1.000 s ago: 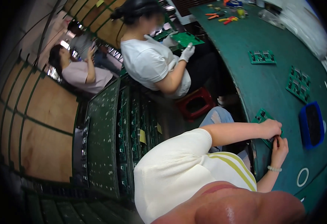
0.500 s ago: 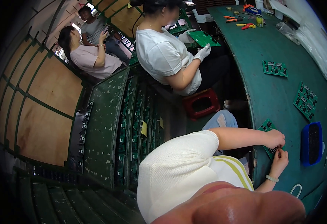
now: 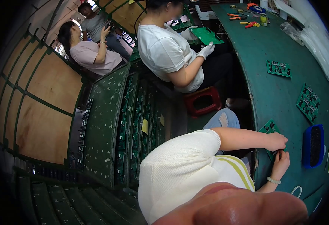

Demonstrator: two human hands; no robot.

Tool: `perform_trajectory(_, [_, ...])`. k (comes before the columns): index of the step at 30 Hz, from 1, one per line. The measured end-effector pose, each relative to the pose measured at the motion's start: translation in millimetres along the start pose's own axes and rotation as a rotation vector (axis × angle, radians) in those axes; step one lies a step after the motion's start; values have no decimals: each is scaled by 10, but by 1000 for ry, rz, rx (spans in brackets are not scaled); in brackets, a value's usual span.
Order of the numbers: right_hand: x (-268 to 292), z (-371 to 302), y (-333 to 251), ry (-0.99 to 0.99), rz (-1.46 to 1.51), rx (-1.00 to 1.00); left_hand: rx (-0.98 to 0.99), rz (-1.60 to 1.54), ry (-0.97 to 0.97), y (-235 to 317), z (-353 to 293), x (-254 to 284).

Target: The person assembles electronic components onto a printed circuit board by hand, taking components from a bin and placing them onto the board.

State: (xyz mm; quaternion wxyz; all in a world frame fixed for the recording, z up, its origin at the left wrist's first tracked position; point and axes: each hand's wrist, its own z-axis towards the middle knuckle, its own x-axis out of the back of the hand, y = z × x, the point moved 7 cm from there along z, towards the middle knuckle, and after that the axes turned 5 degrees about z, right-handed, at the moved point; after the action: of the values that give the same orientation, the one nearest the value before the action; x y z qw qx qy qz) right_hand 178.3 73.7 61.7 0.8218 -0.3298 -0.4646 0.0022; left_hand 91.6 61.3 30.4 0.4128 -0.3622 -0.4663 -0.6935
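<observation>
A green circuit board [image 3: 270, 126] with dark parts lies near the table's front edge, partly hidden under both my hands. My left hand [image 3: 275, 141] is closed over it, fingers curled down and mostly out of sight. Close below it, my right hand [image 3: 280, 163], with a pale beaded bracelet at the wrist, has its fingers pinched together at the board's lower corner. What either pinch holds is too small or hidden to tell. Just right of my hands stands a blue bin [image 3: 313, 146] of small dark pieces.
More circuit boards [image 3: 308, 103] lie farther up the green table [image 3: 264, 90]; pliers [image 3: 250, 24] and tape are at its far end. Beside me a gloved co-worker holds a large green board [image 3: 208, 36]. A rack [image 3: 134, 131] of boards stands on the left; two people are behind.
My hands stay almost in place over the board. The co-worker's green board has shifted slightly. The whole view has moved a little.
</observation>
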Motion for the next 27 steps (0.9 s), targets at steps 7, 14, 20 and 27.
perform_trajectory(7, [-64, -84, 187, 69, 140, -54, -17, -15, 50, 8, -26, 59])
perform_trajectory(14, [-137, -137, 537, 203, 544, -304, 0, -46, 90, -8, -41, 72])
perform_trajectory(20, [-144, -158, 636, 310, 633, -311, 2, -67, 66, 7, -25, 85])
perform_trajectory(27, [-243, -258, 1007, 381, 1128, -547, 16, -99, 95, -23, -25, 47])
